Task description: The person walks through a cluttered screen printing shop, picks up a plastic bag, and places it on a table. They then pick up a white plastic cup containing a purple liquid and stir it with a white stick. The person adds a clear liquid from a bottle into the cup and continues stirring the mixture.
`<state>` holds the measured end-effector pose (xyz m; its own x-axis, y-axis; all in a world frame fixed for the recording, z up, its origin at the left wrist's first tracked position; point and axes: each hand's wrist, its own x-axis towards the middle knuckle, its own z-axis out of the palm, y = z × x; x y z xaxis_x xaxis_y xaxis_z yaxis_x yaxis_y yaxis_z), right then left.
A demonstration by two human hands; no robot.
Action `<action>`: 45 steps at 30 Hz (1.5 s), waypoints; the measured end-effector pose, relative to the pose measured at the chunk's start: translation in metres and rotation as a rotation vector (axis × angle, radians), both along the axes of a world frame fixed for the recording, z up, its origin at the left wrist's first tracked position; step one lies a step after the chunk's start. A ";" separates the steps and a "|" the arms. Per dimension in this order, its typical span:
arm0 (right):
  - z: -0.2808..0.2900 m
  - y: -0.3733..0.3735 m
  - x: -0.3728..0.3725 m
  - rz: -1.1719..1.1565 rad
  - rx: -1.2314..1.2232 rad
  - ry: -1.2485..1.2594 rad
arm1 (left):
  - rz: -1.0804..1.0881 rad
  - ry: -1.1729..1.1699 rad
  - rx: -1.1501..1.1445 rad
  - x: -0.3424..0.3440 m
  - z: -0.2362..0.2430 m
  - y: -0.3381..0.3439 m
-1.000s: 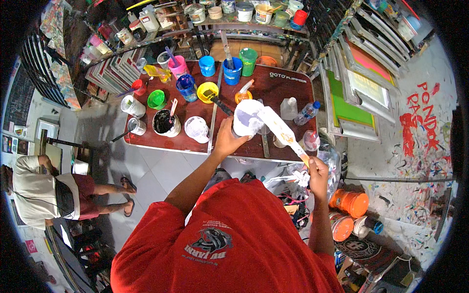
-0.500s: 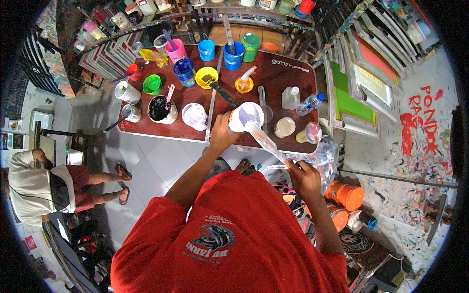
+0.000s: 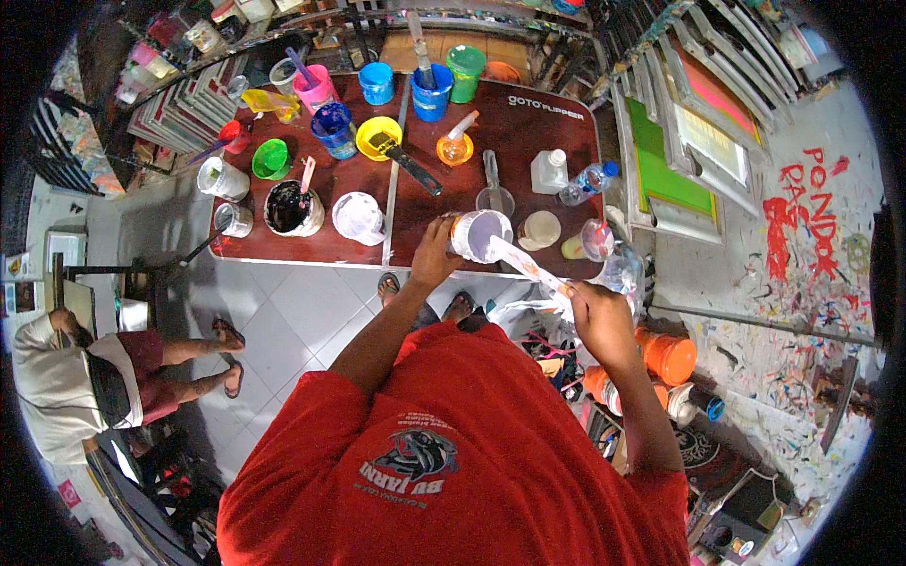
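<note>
Right hand [image 3: 602,319] neared the cup [image 3: 478,233].

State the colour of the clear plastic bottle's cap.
The cap is blue, best seen in the head view.

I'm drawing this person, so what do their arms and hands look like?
The left hand and right hand wear no gloves, and I see no watch or bracelet. The forearms are bare too, below the loose, short red sleeves of a red shirt.

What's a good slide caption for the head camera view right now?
Left hand holding a white tub, right hand a smeared spatula at its mouth, by a dark red table.
</note>
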<state>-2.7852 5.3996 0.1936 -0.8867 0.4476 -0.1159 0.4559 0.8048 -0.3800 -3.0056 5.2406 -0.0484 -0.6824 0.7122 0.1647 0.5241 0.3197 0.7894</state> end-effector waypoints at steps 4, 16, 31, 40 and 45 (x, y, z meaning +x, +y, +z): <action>-0.003 0.003 -0.015 0.040 0.014 -0.030 | -0.022 0.008 -0.079 -0.002 -0.004 0.001; -0.048 -0.002 -0.004 0.031 -0.037 0.014 | -0.168 0.177 -0.063 -0.025 0.015 0.008; -0.104 -0.013 -0.036 -0.250 -0.307 0.176 | -0.123 0.097 -0.053 -0.002 -0.008 0.015; -0.111 -0.007 -0.091 0.380 0.113 -0.007 | -0.212 -0.010 -0.127 0.003 -0.033 0.014; -0.043 -0.003 -0.086 0.067 -0.021 -0.048 | -0.142 -0.208 -0.164 -0.002 -0.038 0.008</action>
<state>-2.8709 5.3967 0.1507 -0.9080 0.3841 -0.1672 0.4189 0.8265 -0.3760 -3.0076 5.2486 -0.0866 -0.5809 0.8086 -0.0930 0.4056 0.3867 0.8283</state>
